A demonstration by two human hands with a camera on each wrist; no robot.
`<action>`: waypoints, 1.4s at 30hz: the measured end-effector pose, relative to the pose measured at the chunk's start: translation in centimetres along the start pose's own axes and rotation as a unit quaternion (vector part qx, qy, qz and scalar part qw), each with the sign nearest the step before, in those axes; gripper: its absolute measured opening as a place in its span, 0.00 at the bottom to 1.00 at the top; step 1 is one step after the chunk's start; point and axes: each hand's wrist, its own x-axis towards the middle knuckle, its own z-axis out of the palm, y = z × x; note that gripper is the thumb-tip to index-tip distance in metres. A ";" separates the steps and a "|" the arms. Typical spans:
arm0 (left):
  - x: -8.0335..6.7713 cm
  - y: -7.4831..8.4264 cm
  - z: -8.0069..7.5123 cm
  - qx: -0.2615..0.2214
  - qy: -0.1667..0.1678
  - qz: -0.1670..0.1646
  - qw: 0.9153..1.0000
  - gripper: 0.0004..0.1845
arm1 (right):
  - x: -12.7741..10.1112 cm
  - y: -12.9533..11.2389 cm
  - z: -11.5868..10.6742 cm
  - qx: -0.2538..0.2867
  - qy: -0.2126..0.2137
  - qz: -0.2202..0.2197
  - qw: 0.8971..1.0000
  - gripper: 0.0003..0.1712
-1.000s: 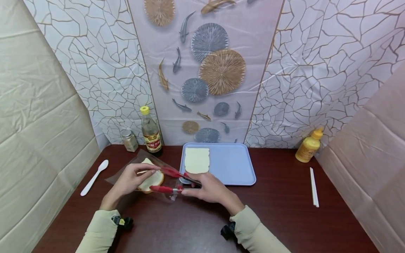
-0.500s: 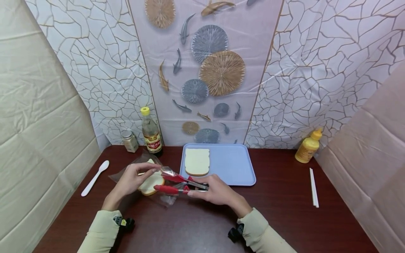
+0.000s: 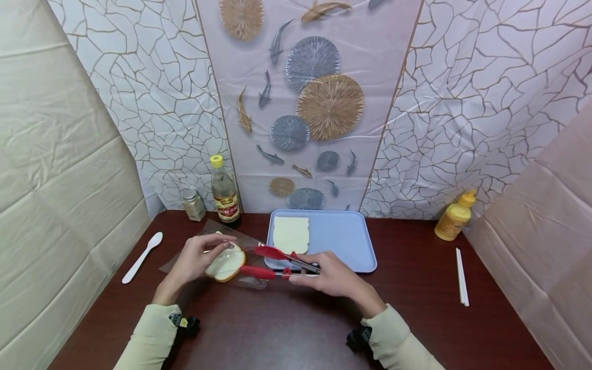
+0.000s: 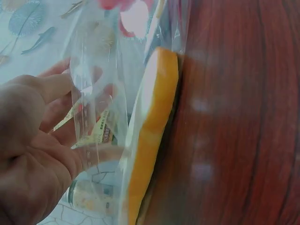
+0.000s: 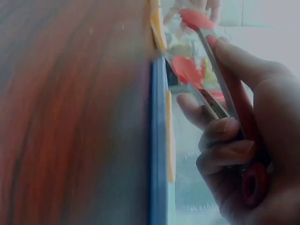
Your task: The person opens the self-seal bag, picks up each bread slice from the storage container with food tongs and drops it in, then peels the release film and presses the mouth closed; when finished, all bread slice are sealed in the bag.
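My left hand pinches the upper film of a clear plastic bag at the left of the table. Inside the bag lies a crusted bread slice, with the left fingers close over it. In the left wrist view its orange-brown crust edge stands just off my fingers. My right hand grips red-tipped metal tongs by the handles. The tong tips are spread apart at the bag's right end, with no bread between them. Another bread slice lies on the left part of a light blue tray.
Behind the bag stand a yellow-capped sauce bottle and a small seasoning jar. A white spoon lies at the left edge. To the right are a yellow squeeze bottle and white chopsticks.
My right hand and the tongs have drawn to the right, away from the bagged slice. Film lifted around the tong tips has dropped. The left hand keeps its place at the bag.
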 end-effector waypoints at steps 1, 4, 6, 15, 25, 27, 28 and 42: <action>0.1 0.0 0.1 0.005 0.006 0.000 1.000 0.13 | -0.3 0.1 -0.3 -0.002 0.004 0.007 1.000 0.41; 0.2 0.1 0.2 0.040 0.037 -0.002 0.999 0.15 | -1.3 0.5 -1.3 -0.006 0.032 0.027 0.999 0.43; 0.2 0.3 0.2 0.072 0.061 -0.007 0.996 0.15 | -1.8 0.8 -1.7 -0.018 0.064 0.038 0.997 0.47; 0.1 0.7 0.4 0.117 0.042 -0.043 0.991 0.11 | -1.6 1.3 -1.3 -0.092 0.148 0.081 0.981 0.52; 0.1 0.6 0.2 0.098 0.023 -0.025 0.995 0.07 | -1.4 0.9 -0.6 -0.134 0.167 0.154 0.965 0.52; 0.1 0.7 0.3 0.092 0.020 -0.025 0.995 0.07 | -1.8 1.1 -1.2 -0.136 0.167 0.169 0.962 0.53; 0.1 0.7 0.3 0.088 0.019 -0.027 0.996 0.07 | -2.0 1.3 -1.5 -0.137 0.164 0.175 0.961 0.53; 0.1 0.6 0.4 0.072 0.002 -0.029 0.997 0.08 | -6.1 4.7 -5.6 -0.120 0.137 0.210 0.961 0.59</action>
